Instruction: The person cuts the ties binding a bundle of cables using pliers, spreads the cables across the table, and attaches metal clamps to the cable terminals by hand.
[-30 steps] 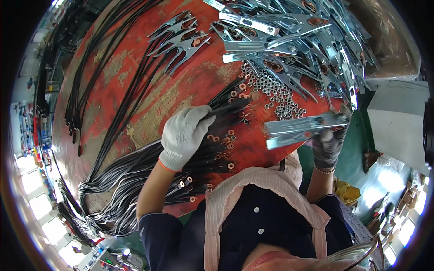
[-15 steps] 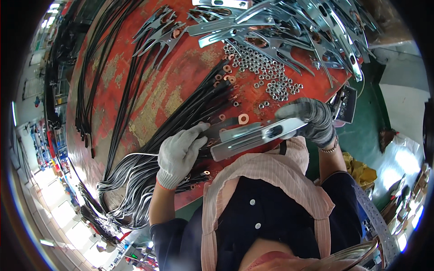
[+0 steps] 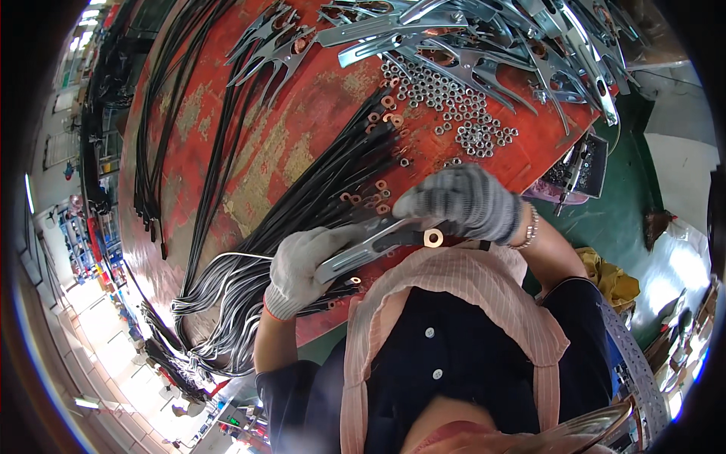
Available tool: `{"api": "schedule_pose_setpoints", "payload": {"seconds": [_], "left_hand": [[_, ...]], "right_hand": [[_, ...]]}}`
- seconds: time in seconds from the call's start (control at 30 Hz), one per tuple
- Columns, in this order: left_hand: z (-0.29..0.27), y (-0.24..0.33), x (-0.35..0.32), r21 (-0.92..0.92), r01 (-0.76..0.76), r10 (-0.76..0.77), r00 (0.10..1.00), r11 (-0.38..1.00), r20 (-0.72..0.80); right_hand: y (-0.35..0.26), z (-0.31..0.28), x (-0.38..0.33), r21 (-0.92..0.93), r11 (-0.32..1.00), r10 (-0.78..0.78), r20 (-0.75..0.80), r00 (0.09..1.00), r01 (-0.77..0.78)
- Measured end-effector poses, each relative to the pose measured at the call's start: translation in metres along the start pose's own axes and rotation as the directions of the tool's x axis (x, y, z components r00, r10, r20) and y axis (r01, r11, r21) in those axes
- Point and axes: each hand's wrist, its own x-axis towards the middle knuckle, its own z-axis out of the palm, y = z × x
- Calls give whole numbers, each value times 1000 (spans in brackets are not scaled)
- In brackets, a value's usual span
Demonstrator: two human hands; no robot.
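Observation:
Between my hands is a silver metal spring clamp [image 3: 361, 256], its slotted handle slanting down toward my left. My left hand [image 3: 296, 265], in a white glove, is closed around the handle end. My right hand [image 3: 463, 203], in a grey striped glove, is closed over the other end and hides the jaws. Just under my right hand a copper ring lug [image 3: 433, 237] sticks out on a black cable end; most of that cable is hidden by the clamp and my gloves. Beyond my left hand lies a bundle of black cables [image 3: 321, 178] with copper ring lugs [image 3: 381, 198].
On the worn red table [image 3: 253, 178], loose hex nuts [image 3: 473, 113] are spread near a heap of metal clamps [image 3: 446, 49]. More black cables [image 3: 204, 151] hang at the left. A bin of dark small parts [image 3: 586, 170] stands off the table's right edge.
My right hand has moved left with the clamp, bringing it to my left hand, which now grips its handle. The lug on the cable has shifted right and nearer to me.

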Motion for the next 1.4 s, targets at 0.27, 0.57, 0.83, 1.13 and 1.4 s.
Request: {"api": "schedule_pose_setpoints", "payload": {"seconds": [0.27, 0.57, 0.83, 1.13, 1.4], "left_hand": [[10, -11, -17, -209, 160, -193, 970, 965, -148], [15, -9, -17, -175, 163, -191, 969, 971, -154], [19, -4, -15, -214, 240, -262, 961, 947, -83], [40, 29, 32, 492, -136, 188, 981, 860, -57], [64, 23, 49, 623, -154, 159, 986, 767, 48]], "right_hand": [[2, 15, -4, 560, 802, 315, -103, 944, -207], [-7, 28, -5, 824, 541, 426, -94, 900, -170], [-3, 38, -11, 861, 382, 615, 34, 788, -336], [0, 46, -27, 788, 543, 628, -153, 763, -289], [20, 4, -68, 221, 835, 550, -376, 746, -504]]}}
